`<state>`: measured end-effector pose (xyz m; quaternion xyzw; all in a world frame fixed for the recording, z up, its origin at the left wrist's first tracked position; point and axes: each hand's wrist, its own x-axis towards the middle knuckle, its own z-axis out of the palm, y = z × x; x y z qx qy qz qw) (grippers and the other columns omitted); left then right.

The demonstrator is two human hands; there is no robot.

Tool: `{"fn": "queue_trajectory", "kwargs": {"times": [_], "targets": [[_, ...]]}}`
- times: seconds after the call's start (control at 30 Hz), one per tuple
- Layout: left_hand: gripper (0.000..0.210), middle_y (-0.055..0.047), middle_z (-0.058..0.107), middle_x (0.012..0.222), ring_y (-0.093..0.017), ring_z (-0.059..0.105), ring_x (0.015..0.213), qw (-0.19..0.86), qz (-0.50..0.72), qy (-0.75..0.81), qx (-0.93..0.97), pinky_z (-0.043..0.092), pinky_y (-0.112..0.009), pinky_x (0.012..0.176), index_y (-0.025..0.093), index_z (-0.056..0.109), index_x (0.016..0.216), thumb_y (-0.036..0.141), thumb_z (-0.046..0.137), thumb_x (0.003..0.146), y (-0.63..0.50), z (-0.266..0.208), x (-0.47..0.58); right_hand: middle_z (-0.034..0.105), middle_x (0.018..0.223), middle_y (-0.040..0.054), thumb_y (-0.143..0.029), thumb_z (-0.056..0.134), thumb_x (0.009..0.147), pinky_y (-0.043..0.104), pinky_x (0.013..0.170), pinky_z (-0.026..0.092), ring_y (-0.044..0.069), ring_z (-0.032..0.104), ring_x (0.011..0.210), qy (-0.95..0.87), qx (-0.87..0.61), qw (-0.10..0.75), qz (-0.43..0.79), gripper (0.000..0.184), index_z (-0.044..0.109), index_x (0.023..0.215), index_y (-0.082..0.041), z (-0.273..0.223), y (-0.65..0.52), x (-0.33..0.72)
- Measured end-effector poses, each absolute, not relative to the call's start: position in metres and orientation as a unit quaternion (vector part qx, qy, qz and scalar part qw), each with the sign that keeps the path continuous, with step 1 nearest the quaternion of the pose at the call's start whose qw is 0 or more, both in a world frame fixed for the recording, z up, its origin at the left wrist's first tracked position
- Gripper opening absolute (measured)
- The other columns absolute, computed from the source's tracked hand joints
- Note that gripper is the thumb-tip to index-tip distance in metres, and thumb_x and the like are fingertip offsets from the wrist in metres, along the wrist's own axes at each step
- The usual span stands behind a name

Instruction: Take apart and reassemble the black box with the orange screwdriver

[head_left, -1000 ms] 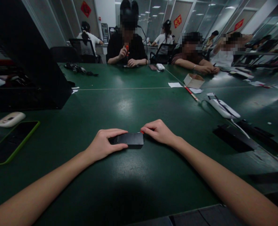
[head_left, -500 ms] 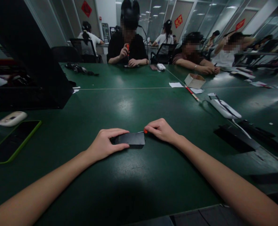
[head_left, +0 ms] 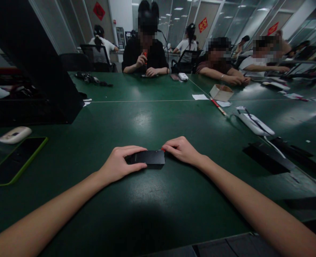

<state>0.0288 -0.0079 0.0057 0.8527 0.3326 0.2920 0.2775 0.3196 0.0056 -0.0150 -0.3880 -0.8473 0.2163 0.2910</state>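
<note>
Two bare hands at work on a black rectangular box (head_left: 154, 157), which lies on the dark green tabletop (head_left: 142, 125) at the centre of the frame, slightly below mid-height. The left hand (head_left: 117, 162) is moderately spread, thumb on the near side and fingers on the far side, gripping the box by its left part. The right hand (head_left: 181, 149) is narrowed to a pinch at the box's upper right corner, its fingertips on a small red piece (head_left: 163, 150) that they mostly cover. Faint marks on the box's upper face are too small to read. At the left edge lie a smartphone (head_left: 17, 160) with a lime-green rim and, just above it, a cream rounded device (head_left: 15, 135). At right, a white power strip (head_left: 258, 124) lies above a flat black piece (head_left: 267, 157); an open pale carton (head_left: 221, 92) stands at upper right, near a sheet of white paper (head_left: 200, 97). At top centre, a co-worker in black (head_left: 144, 57) holds an orange-red screwdriver (head_left: 145, 56) upright. Red diamond-shaped posters hang at upper left (head_left: 99, 11), upper right of centre (head_left: 203, 24) and far upper right (head_left: 273, 28); the middle one bears gold characters, too indistinct to read.
</note>
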Motion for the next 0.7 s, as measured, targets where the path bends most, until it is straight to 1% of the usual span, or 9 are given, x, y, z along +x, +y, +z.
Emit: {"fn": "queue_trajectory", "kwargs": {"times": [0.1, 0.2, 0.27, 0.37, 0.47, 0.53, 0.6, 0.7], "targets": [[0.042, -0.009, 0.077, 0.118, -0.026, 0.073, 0.108, 0.279, 0.293, 0.334, 0.851, 0.056, -0.036, 0.097, 0.021, 0.074, 0.121, 0.042, 0.079, 0.085, -0.009, 0.007, 0.030, 0.066, 0.067, 0.0011, -0.046, 0.047, 0.104, 0.023, 0.063, 0.038, 0.009, 0.058, 0.060, -0.851, -0.404, 0.280, 0.184, 0.049, 0.075, 0.080, -0.015, -0.013, 0.006, 0.328], [0.042, -0.009, 0.077, 0.118, -0.026, 0.073, 0.108, 0.282, 0.295, 0.335, 0.850, 0.056, -0.036, 0.096, 0.020, 0.074, 0.120, 0.041, 0.079, 0.085, -0.010, 0.009, 0.030, 0.063, 0.062, 0.0008, -0.048, 0.045, 0.104, 0.025, 0.062, 0.036, 0.010, 0.055, 0.057, -0.840, -0.453, 0.272, 0.124, 0.051, 0.073, 0.076, -0.015, -0.011, 0.007, 0.338], [0.041, -0.009, 0.077, 0.118, -0.026, 0.073, 0.108, 0.282, 0.295, 0.335, 0.850, 0.056, -0.036, 0.096, 0.020, 0.074, 0.120, 0.041, 0.079, 0.084, -0.010, 0.009, 0.030, 0.063, 0.064, 0.0016, -0.048, 0.046, 0.104, 0.026, 0.061, 0.036, 0.011, 0.056, 0.059, -0.831, -0.485, 0.257, 0.089, 0.050, 0.072, 0.077, -0.016, -0.011, 0.008, 0.343], [0.041, -0.009, 0.077, 0.118, -0.026, 0.073, 0.108, 0.279, 0.295, 0.338, 0.849, 0.056, -0.037, 0.096, 0.020, 0.075, 0.119, 0.041, 0.078, 0.084, -0.011, 0.010, 0.031, 0.071, 0.078, 0.0039, -0.047, 0.050, 0.102, 0.027, 0.065, 0.039, 0.014, 0.062, 0.069, -0.830, -0.507, 0.224, 0.066, 0.041, 0.073, 0.086, -0.017, -0.012, 0.008, 0.343], [0.041, -0.009, 0.077, 0.117, -0.027, 0.073, 0.107, 0.279, 0.297, 0.340, 0.848, 0.056, -0.037, 0.096, 0.020, 0.075, 0.119, 0.041, 0.078, 0.084, -0.011, 0.010, 0.031, 0.072, 0.091, 0.0056, -0.046, 0.057, 0.099, 0.028, 0.068, 0.043, 0.017, 0.065, 0.079, -0.843, -0.497, 0.202, 0.049, 0.032, 0.073, 0.094, -0.018, -0.012, 0.006, 0.338], [0.041, -0.009, 0.077, 0.118, -0.026, 0.073, 0.107, 0.279, 0.296, 0.340, 0.848, 0.056, -0.037, 0.095, 0.020, 0.074, 0.119, 0.041, 0.078, 0.084, -0.011, 0.009, 0.030, 0.072, 0.095, 0.0077, -0.044, 0.059, 0.097, 0.030, 0.071, 0.047, 0.020, 0.065, 0.084, -0.848, -0.483, 0.218, 0.024, 0.029, 0.073, 0.097, -0.018, -0.009, 0.003, 0.335], [0.041, -0.009, 0.077, 0.117, -0.026, 0.073, 0.106, 0.280, 0.297, 0.340, 0.847, 0.056, -0.036, 0.095, 0.020, 0.074, 0.119, 0.041, 0.079, 0.084, -0.010, 0.008, 0.030, 0.071, 0.100, 0.0104, -0.042, 0.060, 0.097, 0.034, 0.078, 0.051, 0.022, 0.065, 0.091, -0.855, -0.445, 0.266, 0.006, 0.028, 0.072, 0.104, -0.017, -0.004, -0.003, 0.331], [0.042, -0.008, 0.078, 0.116, -0.026, 0.074, 0.104, 0.282, 0.296, 0.345, 0.845, 0.057, -0.036, 0.093, 0.021, 0.074, 0.119, 0.042, 0.079, 0.084, -0.010, 0.007, 0.030, 0.070, 0.112, 0.0137, -0.045, 0.062, 0.096, 0.039, 0.086, 0.054, 0.024, 0.065, 0.100, -0.880, -0.338, 0.332, 0.016, 0.039, 0.068, 0.121, -0.016, 0.004, -0.013, 0.323]]}}
